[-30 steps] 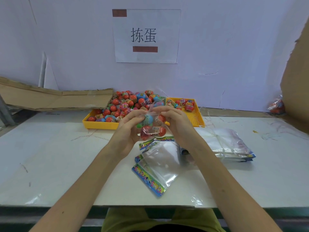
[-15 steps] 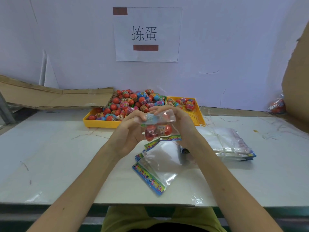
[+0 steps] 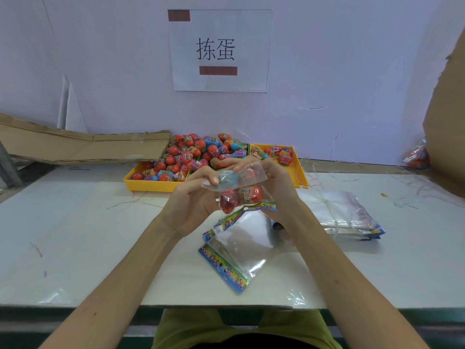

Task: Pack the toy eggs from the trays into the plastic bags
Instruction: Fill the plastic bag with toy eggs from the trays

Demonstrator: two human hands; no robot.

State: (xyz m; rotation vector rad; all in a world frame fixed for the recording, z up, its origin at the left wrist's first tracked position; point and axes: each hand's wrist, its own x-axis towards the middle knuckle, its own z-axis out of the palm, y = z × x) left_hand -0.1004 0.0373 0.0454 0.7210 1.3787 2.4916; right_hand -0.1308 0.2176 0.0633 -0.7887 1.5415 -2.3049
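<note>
Both hands up over mid-table, gripping one filled plastic bag point(image 3: 239, 187): left hand point(image 3: 193, 202) pinches its left end, right hand point(image 3: 274, 182) curls round the right. Toy eggs point(image 3: 247, 195) inside. Yellow trays point(image 3: 156, 186) at back edge; empty bags point(image 3: 239, 250) lie flat below the hands.

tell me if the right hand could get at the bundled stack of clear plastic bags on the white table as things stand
Probably not yet. The right hand grips the filled clear plastic bag of toy eggs together with the left hand. Nothing blocks the bundled stack of clear plastic bags, just to its right on the white table.
</note>
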